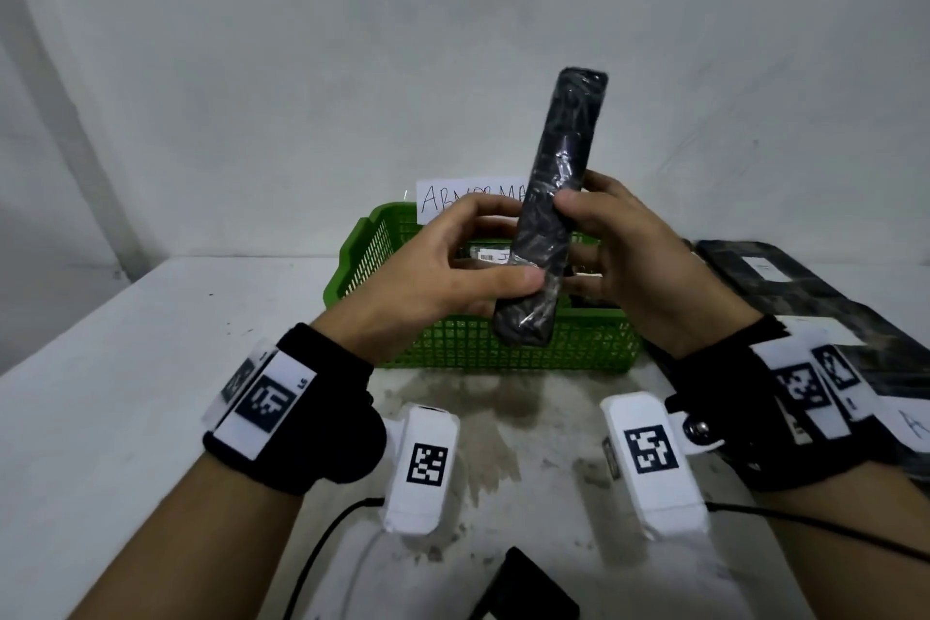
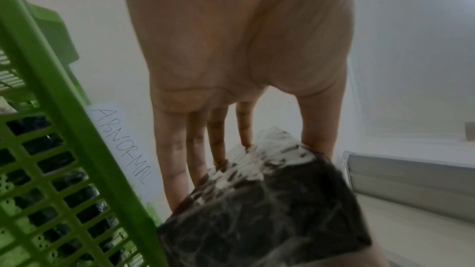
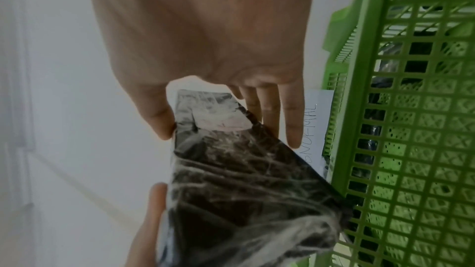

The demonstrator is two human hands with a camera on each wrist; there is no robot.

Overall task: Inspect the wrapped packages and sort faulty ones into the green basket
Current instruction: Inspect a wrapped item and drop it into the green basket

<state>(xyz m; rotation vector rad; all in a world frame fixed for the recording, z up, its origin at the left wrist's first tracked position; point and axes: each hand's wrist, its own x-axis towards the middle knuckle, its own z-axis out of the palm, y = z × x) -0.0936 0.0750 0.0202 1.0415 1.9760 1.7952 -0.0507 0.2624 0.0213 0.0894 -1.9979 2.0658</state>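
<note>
An inspection step appears to be in hand. The wrapped package (image 1: 551, 217) is held nearly upright, edge toward the head camera, between the left hand (image 1: 453, 267) and right hand (image 1: 619, 257), thumbs and fingers of each closed on its lower half. Just beyond the hands the green basket (image 1: 503, 347) is set on the table (image 1: 151, 342), packages already inside. Next, a turn is probably called for, so that every face is checked.

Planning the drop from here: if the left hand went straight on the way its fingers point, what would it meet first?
The left hand already grips the wrapped package, so that comes first. Beyond it, roughly, lies the right hand, also gripping it, above the green basket; depth is hard to judge.
</note>
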